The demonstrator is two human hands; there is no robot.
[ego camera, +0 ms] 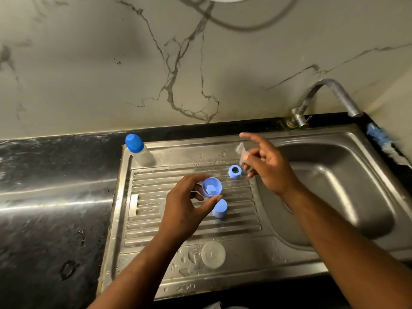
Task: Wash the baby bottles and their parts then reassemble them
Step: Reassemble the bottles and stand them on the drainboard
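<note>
My left hand (185, 204) pinches a blue bottle cap (211, 186) by its rim, its hollow side facing up, above the ribbed drainboard (156, 210). My right hand (267, 163) holds a clear silicone nipple (241, 150) between thumb and fingers, index finger stretched out, near the basin's left edge. A blue screw ring (234, 171) lies on the drainboard just left of my right hand. A second blue cap (220, 208) stands dome-up below my left thumb. An assembled bottle with a blue cap (138, 150) stands at the drainboard's back left corner. A clear bottle (213, 255) stands near the front edge.
The steel sink basin (334, 186) lies to the right, with a curved tap (330, 94) over its back edge. A blue bottle brush (379, 139) rests at the far right rim. Black countertop (51, 208) stretches to the left. A marble wall rises behind.
</note>
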